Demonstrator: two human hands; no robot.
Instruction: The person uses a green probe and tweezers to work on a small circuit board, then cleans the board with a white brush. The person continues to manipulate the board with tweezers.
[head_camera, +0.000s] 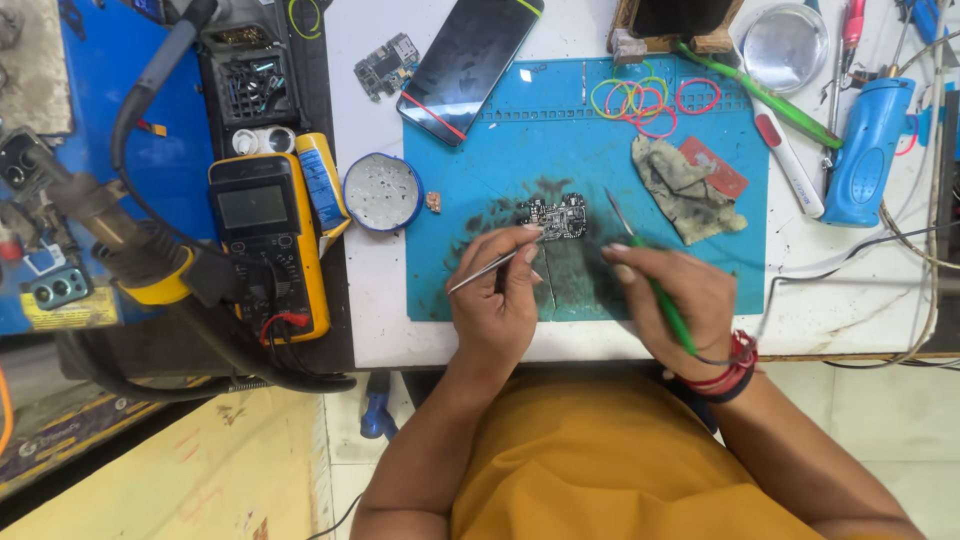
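A small dark circuit board lies on the blue work mat. My left hand grips metal tweezers, whose tip reaches the board's near left edge. My right hand holds a green-handled soldering iron like a pen, its metal tip raised just right of the board. Red threads and a dark band circle my right wrist.
A yellow multimeter, round flux tin, phone and second circuit board lie left and behind. Rubber bands, a dirty cloth, a red card, a blue tool and cables sit right.
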